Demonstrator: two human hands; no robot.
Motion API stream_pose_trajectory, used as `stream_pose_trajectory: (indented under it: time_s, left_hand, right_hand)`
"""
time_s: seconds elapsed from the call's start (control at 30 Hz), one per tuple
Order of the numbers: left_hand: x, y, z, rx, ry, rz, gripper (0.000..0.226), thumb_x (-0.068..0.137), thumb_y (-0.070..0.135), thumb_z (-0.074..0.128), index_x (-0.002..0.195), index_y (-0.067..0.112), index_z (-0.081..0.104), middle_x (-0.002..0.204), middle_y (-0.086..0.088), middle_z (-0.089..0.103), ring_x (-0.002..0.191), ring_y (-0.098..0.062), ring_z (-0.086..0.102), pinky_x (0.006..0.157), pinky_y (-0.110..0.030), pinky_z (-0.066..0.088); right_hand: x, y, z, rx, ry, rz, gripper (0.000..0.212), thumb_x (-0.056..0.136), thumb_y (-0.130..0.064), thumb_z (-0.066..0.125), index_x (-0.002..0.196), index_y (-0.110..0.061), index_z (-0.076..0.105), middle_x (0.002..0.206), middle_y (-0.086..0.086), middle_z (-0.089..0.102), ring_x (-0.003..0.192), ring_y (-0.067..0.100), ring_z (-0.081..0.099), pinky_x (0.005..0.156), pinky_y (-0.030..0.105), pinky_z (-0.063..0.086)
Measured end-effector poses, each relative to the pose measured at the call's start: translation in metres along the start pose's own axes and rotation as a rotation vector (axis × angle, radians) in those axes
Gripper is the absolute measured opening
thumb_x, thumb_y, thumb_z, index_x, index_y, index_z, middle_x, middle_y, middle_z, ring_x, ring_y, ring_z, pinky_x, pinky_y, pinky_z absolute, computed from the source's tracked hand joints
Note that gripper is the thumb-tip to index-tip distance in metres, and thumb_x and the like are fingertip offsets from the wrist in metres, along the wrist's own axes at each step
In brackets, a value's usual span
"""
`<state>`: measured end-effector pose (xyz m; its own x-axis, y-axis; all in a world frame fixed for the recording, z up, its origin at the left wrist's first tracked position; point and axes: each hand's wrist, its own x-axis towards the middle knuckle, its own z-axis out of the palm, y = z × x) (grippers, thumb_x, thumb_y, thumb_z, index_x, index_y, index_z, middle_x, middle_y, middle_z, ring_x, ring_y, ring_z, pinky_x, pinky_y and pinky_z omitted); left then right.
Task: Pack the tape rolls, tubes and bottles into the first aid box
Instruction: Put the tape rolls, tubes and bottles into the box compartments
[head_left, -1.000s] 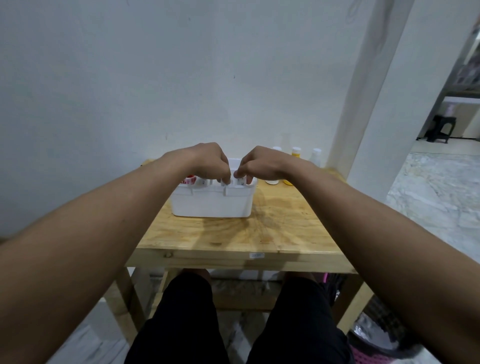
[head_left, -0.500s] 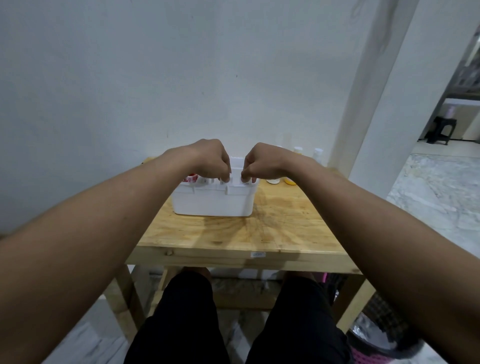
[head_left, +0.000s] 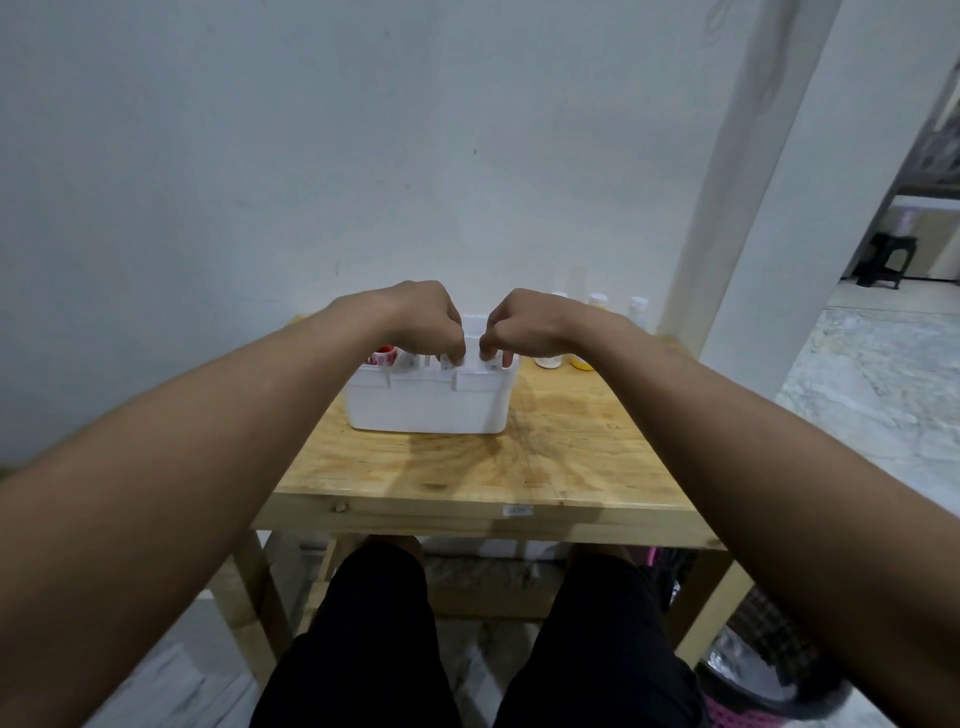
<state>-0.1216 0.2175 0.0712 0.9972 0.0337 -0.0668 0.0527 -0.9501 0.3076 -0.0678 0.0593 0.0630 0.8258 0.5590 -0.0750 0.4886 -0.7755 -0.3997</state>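
Left hand and right hand hover over the white first aid box on the wooden table, fingers curled down onto small white items inside, likely seating them (whether they pinch anything I cannot tell), while three bottles wait just beside it, unpacked.

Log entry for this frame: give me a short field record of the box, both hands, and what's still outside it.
box: white first aid box on wooden table
left hand: fingers curled at box's top edge; grip unclear
right hand: same, beside the left
inside: red-and-white tape roll at left end
outside: bottles standing beyond the box's right end
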Motion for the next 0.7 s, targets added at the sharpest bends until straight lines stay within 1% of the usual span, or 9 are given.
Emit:
stream_pose_trajectory:
  time_s: [0.03, 0.13, 0.17, 0.23, 0.3, 0.4, 0.47, 0.57, 0.7]
  left_hand:
    - [0.0001, 0.0000, 0.0002, -0.004, 0.000, -0.002, 0.030, 0.082, 0.030, 0.071, 0.111, 0.022, 0.077, 0.112, 0.002, 0.070, 0.103, -0.023, 0.062, 0.081, -0.033, 0.053]
    - [0.0005, 0.0000, 0.0011, -0.011, 0.000, -0.001, 0.029, 0.083, 0.030, 0.071, 0.110, 0.022, 0.077, 0.110, 0.002, 0.070, 0.101, -0.022, 0.063, 0.072, -0.030, 0.049]
    - [0.0005, -0.0004, 0.0012, -0.013, -0.003, -0.002, 0.028, 0.083, 0.030, 0.071, 0.109, 0.022, 0.077, 0.109, 0.003, 0.070, 0.101, -0.021, 0.063, 0.072, -0.030, 0.049]
    - [0.0007, -0.0016, 0.0012, -0.020, -0.006, -0.006, 0.027, 0.083, 0.032, 0.071, 0.108, 0.024, 0.078, 0.107, 0.005, 0.071, 0.103, -0.021, 0.064, 0.082, -0.034, 0.053]
    - [0.0016, -0.0030, 0.0012, -0.024, -0.010, -0.009, 0.027, 0.082, 0.033, 0.071, 0.107, 0.024, 0.078, 0.106, 0.006, 0.072, 0.104, -0.021, 0.064, 0.090, -0.037, 0.054]
    - [0.0018, -0.0036, 0.0015, -0.015, -0.015, -0.005, 0.027, 0.082, 0.033, 0.071, 0.106, 0.024, 0.078, 0.106, 0.005, 0.072, 0.102, -0.021, 0.064, 0.089, -0.037, 0.055]
    - [0.0027, -0.0039, 0.0016, -0.015, -0.012, -0.001, 0.028, 0.082, 0.034, 0.071, 0.108, 0.023, 0.078, 0.108, 0.005, 0.071, 0.103, -0.021, 0.063, 0.090, -0.037, 0.054]
    - [0.0049, -0.0044, 0.0015, -0.023, -0.004, -0.003, 0.031, 0.083, 0.035, 0.070, 0.110, 0.022, 0.077, 0.111, 0.004, 0.071, 0.104, -0.021, 0.063, 0.090, -0.038, 0.054]
    - [0.0086, -0.0031, -0.0020, -0.056, 0.049, 0.002, 0.032, 0.080, 0.039, 0.070, 0.107, 0.024, 0.078, 0.111, 0.005, 0.071, 0.107, -0.021, 0.062, 0.096, -0.040, 0.052]
  right_hand:
    - [0.0002, 0.0002, 0.0003, 0.005, 0.001, 0.003, 0.020, 0.083, -0.034, 0.062, 0.086, -0.020, 0.076, 0.084, -0.002, 0.077, 0.091, 0.018, 0.063, 0.075, 0.032, 0.046]
    - [0.0007, 0.0009, 0.0011, 0.023, 0.003, 0.010, 0.023, 0.084, -0.036, 0.062, 0.090, -0.018, 0.076, 0.085, -0.001, 0.077, 0.094, 0.018, 0.064, 0.077, 0.032, 0.047]
    - [0.0010, 0.0012, 0.0013, 0.024, 0.006, 0.013, 0.025, 0.084, -0.036, 0.062, 0.091, -0.017, 0.076, 0.085, -0.002, 0.077, 0.095, 0.018, 0.065, 0.078, 0.032, 0.048]
    - [0.0018, 0.0021, 0.0017, 0.022, 0.011, 0.020, 0.027, 0.084, -0.038, 0.062, 0.093, -0.016, 0.076, 0.085, -0.002, 0.077, 0.095, 0.018, 0.065, 0.083, 0.033, 0.050]
    - [0.0021, 0.0031, 0.0019, 0.021, 0.014, 0.023, 0.027, 0.084, -0.038, 0.062, 0.093, -0.017, 0.076, 0.085, -0.002, 0.077, 0.095, 0.018, 0.065, 0.086, 0.034, 0.050]
    - [0.0021, 0.0038, 0.0023, 0.016, 0.004, 0.013, 0.024, 0.087, -0.036, 0.063, 0.093, -0.017, 0.076, 0.086, -0.001, 0.076, 0.094, 0.017, 0.064, 0.081, 0.031, 0.049]
    - [0.0017, 0.0033, 0.0023, 0.017, 0.013, 0.009, 0.028, 0.088, -0.038, 0.062, 0.098, -0.016, 0.076, 0.088, 0.000, 0.076, 0.093, 0.016, 0.063, 0.076, 0.030, 0.047]
    - [0.0026, 0.0043, 0.0016, 0.042, 0.049, 0.021, 0.038, 0.089, -0.045, 0.059, 0.105, -0.014, 0.075, 0.090, -0.001, 0.076, 0.097, 0.017, 0.062, 0.081, 0.033, 0.047]
    - [0.0022, 0.0068, -0.0035, 0.087, 0.105, 0.004, 0.043, 0.091, -0.051, 0.053, 0.100, -0.015, 0.075, 0.089, 0.001, 0.075, 0.095, 0.016, 0.063, 0.076, 0.033, 0.044]
